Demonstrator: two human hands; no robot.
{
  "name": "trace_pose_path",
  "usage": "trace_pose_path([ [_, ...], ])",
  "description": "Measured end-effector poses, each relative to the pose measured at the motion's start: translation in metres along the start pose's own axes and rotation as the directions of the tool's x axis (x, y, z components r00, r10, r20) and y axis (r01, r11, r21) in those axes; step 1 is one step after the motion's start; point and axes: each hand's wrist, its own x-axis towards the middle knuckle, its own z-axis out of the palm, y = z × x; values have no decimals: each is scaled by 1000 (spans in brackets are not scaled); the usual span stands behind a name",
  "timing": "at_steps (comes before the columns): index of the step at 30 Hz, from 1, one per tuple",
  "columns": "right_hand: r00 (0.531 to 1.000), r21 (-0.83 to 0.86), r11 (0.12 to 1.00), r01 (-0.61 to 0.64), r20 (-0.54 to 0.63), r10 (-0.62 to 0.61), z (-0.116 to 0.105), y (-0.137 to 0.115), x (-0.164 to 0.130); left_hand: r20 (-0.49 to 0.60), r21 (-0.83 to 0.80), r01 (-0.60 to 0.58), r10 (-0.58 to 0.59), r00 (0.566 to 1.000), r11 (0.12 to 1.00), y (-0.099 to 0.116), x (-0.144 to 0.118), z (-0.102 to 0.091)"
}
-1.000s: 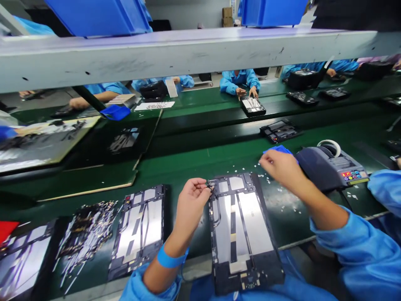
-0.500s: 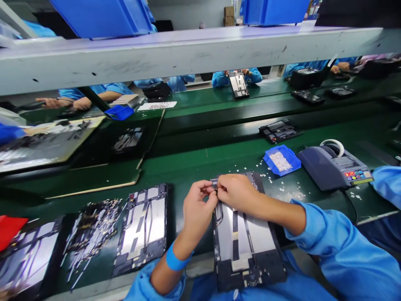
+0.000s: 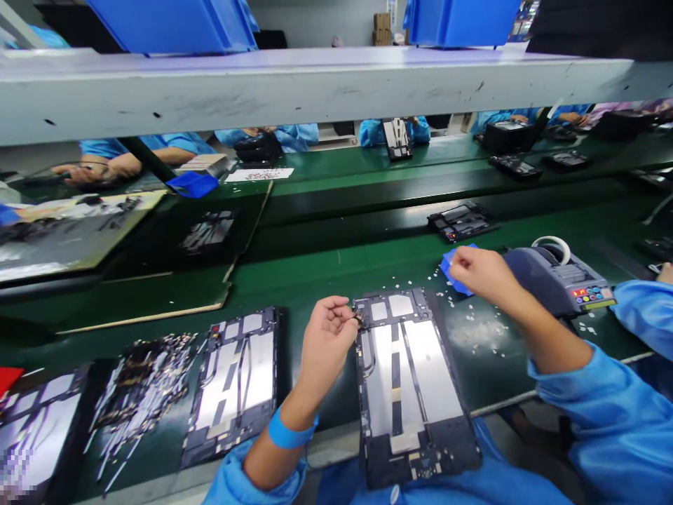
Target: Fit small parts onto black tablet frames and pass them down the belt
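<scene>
An opened tablet (image 3: pixel 420 365) with silver plates and dark ribbon cables lies in front of me, its near end over the bench edge. My left hand (image 3: pixel 329 340), with a blue band at the wrist, is at its upper left corner. Thumb and index finger pinch a small dark part (image 3: pixel 357 319) there; its kind is unclear. My right hand (image 3: pixel 486 273) is over a small blue tray (image 3: pixel 456 270), hiding most of it. Its fingers are closed, and whatever is between them cannot be made out. Small white bits (image 3: pixel 473 315) lie scattered around the tray.
Left of me lie another opened tablet (image 3: pixel 239 379), a heap of thin strip parts (image 3: pixel 144 393) and a third tablet (image 3: pixel 47 428). A grey tape dispenser (image 3: pixel 557 280) stands right. A white shelf (image 3: pixel 315 88) crosses above; co-workers in blue sleeves sit opposite and at right.
My right hand has left the tablet's top edge and moved right and up to the blue tray. My left hand has stayed at the tablet's corner.
</scene>
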Motion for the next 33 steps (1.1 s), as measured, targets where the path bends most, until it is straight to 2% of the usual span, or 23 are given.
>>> trace_pose_path([
  [2,986,-216,966,-140,56,155,-8,30,3,18,8,-12,12,1000,1000,-1,1,-7],
  [3,981,-239,959,-150,82,173,-9,35,2,20,31,-31,31,999,999,-1,2,-11],
  [5,989,-94,994,-59,128,71,-6,24,-7,1,156,-108,109,994,982,-1,6,-21],
  [7,983,142,986,90,148,-111,0,-11,-18,40,377,-238,241,970,895,0,13,-31],
  [9,955,255,951,177,188,-228,9,-56,-24,190,560,-403,361,913,724,0,20,-37],
  [12,917,194,953,232,283,-281,22,-113,-18,425,642,-595,422,801,483,-2,26,-40],
  [15,872,101,963,249,409,-268,33,-141,-2,506,683,-647,419,754,340,-7,24,-39],
  [18,852,64,969,241,464,-242,41,-147,6,532,689,-664,418,736,292,-12,21,-39],
  [25,874,-55,957,285,425,-236,46,-150,2,576,672,-706,442,688,223,-13,20,-41],
  [28,862,-69,953,294,450,-234,44,-153,6,617,672,-720,407,673,171,-13,22,-42],
  [31,843,-36,952,304,476,-251,43,-151,9,644,704,-703,329,691,98,-9,21,-42],
  [33,851,21,945,326,428,-303,46,-144,5,655,726,-686,257,711,46,-4,18,-39],
])
